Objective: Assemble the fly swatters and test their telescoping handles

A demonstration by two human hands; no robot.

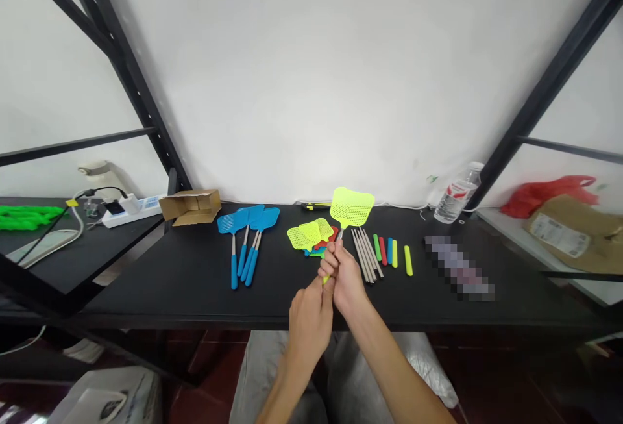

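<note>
Left hand [311, 313] and right hand [346, 276], head view: both are clenched on one yellow swatter [352, 206], the left low, around its handle end, the right just above it, around the base of the metal shaft. The swatter is held up above the front half of the tabletop [160, 287], near its middle, blade uppermost and facing the viewer.

State of the work, judged from the layout: the blue swatters [253, 217] at the left, apparently four, each show blade, shaft and handle joined, and so look finished. The yellow one seems nearly so; whether its handle is fully seated cannot be told, since the fingers cover the joint. Parts not yet joined lie near the hands: a pile of loose blades [302, 237], a row of bare metal rods [366, 255], and short coloured grips [390, 252] in green, red, blue and yellow, one yellow piece slightly apart.

Appearance of the held piece: a bright fluorescent yellow blade, broad and round-cornered, finely perforated and narrowing to a neck; below it, a short length of silvery shaft; between the hands, a glimpse of yellow handle. The blade looks flat and undamaged.
</note>
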